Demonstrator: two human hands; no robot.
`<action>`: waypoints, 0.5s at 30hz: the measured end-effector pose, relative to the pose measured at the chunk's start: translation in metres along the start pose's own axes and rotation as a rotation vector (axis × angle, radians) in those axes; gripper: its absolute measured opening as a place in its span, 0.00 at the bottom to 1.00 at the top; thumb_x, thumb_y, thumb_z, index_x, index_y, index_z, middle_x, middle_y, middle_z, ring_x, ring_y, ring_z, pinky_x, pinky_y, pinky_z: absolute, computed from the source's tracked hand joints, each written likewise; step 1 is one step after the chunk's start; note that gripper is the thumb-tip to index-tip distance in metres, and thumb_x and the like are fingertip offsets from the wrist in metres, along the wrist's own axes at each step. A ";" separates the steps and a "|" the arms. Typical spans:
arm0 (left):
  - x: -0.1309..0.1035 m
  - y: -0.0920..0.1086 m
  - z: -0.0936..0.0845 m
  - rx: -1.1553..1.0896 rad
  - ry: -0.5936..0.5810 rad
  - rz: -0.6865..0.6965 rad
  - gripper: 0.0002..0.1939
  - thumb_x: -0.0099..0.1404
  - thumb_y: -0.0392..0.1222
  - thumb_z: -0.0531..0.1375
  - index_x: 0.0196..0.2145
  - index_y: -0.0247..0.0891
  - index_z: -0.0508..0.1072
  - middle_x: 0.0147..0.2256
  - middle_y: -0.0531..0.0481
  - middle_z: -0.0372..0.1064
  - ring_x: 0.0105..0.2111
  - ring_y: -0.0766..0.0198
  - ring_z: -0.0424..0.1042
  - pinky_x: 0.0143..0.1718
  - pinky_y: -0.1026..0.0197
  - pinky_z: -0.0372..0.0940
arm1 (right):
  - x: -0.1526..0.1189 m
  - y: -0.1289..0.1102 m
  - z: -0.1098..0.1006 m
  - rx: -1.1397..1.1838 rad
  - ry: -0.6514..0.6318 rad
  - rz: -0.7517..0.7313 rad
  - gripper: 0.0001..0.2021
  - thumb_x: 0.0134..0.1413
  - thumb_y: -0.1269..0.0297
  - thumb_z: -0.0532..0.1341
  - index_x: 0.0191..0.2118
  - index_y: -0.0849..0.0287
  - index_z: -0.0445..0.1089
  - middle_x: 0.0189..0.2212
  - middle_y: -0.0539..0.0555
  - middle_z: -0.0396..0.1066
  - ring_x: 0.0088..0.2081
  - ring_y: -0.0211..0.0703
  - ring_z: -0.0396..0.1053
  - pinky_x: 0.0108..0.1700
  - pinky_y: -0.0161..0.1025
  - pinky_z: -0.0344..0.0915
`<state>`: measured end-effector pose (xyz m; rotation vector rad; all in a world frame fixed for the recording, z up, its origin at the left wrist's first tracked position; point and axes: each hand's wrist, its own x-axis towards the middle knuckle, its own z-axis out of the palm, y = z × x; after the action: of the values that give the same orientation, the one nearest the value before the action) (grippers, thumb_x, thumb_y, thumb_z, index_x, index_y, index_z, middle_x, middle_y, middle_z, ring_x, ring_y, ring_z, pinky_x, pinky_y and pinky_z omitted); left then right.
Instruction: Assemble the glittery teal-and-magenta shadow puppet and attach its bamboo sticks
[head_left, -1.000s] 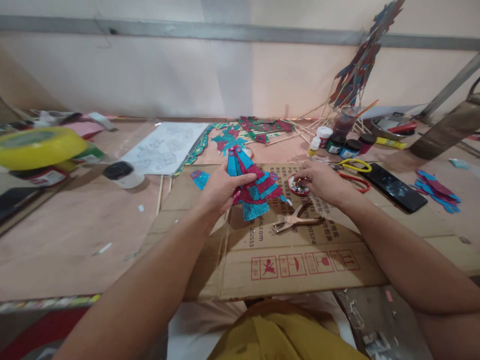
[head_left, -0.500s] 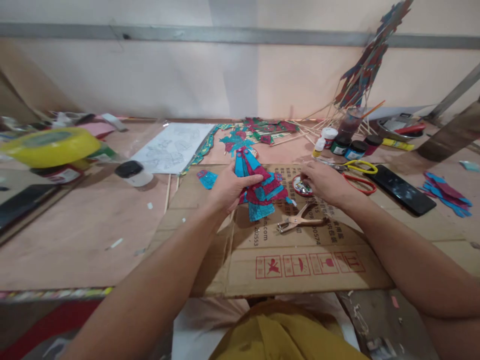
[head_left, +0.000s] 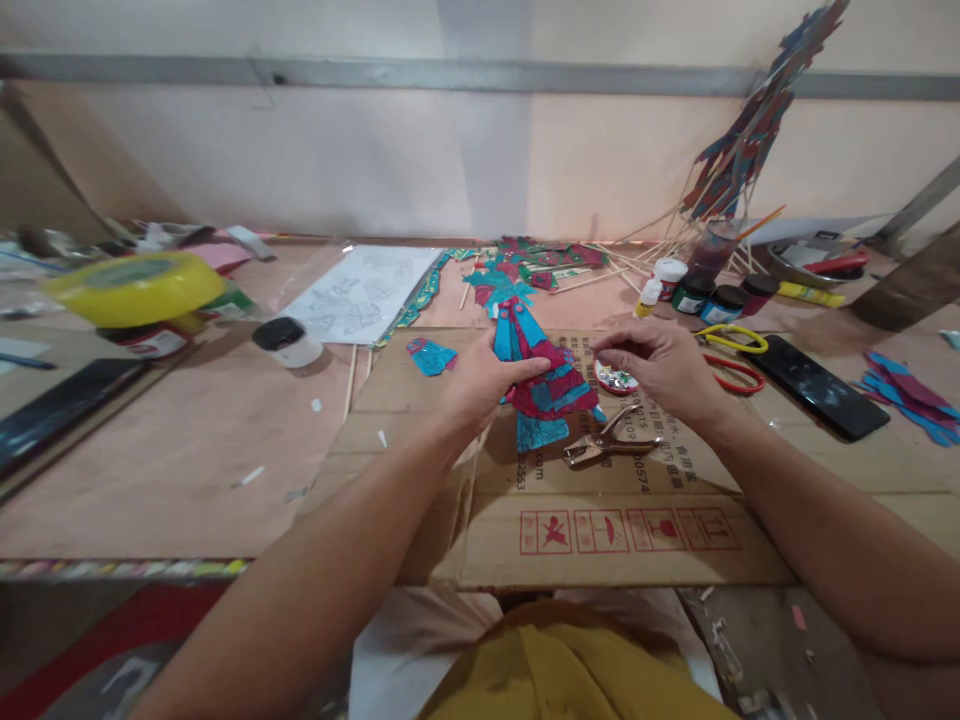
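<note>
Figure (head_left: 566,387) clamped in L hand (head_left: 491,377) | R hand (head_left: 661,362) fig's 3 o'clock, nr dish (head_left: 617,379), grip: can't tell | punch (head_left: 602,447) fig's 5 o'clock

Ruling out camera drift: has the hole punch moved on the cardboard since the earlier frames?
No. The hole punch keeps its place just beyond the red printed symbols on the cardboard; both shift right together in view.
</note>
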<state>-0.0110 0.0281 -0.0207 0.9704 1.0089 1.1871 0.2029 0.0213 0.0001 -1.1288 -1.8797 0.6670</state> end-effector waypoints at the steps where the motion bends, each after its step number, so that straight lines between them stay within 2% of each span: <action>1: 0.000 -0.001 0.000 0.015 -0.010 0.010 0.25 0.40 0.37 0.75 0.37 0.37 0.73 0.32 0.51 0.76 0.30 0.63 0.75 0.38 0.57 0.73 | -0.001 -0.003 0.003 0.061 0.007 0.014 0.07 0.51 0.61 0.65 0.33 0.58 0.77 0.31 0.53 0.76 0.34 0.43 0.71 0.39 0.39 0.67; 4: 0.001 -0.006 -0.001 0.066 -0.034 0.047 0.24 0.42 0.39 0.74 0.38 0.38 0.73 0.33 0.51 0.76 0.30 0.63 0.75 0.36 0.59 0.72 | -0.004 -0.012 0.013 0.189 0.036 0.060 0.07 0.48 0.61 0.67 0.31 0.58 0.77 0.29 0.51 0.75 0.32 0.41 0.71 0.37 0.38 0.67; 9: 0.000 -0.011 -0.003 0.198 -0.013 0.099 0.23 0.43 0.42 0.74 0.38 0.39 0.74 0.34 0.49 0.77 0.31 0.61 0.75 0.33 0.61 0.71 | -0.006 -0.016 0.024 0.261 0.017 0.089 0.08 0.48 0.59 0.67 0.30 0.58 0.76 0.28 0.50 0.74 0.30 0.39 0.69 0.34 0.37 0.67; 15: -0.002 -0.009 -0.002 0.254 -0.005 0.141 0.23 0.45 0.43 0.74 0.40 0.40 0.75 0.33 0.49 0.77 0.33 0.59 0.75 0.35 0.60 0.71 | -0.007 -0.017 0.027 0.073 0.023 0.036 0.03 0.50 0.64 0.66 0.30 0.56 0.77 0.29 0.50 0.75 0.31 0.39 0.69 0.34 0.36 0.65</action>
<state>-0.0108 0.0252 -0.0295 1.2613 1.1202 1.1897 0.1743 0.0070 -0.0036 -1.1218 -1.8052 0.7339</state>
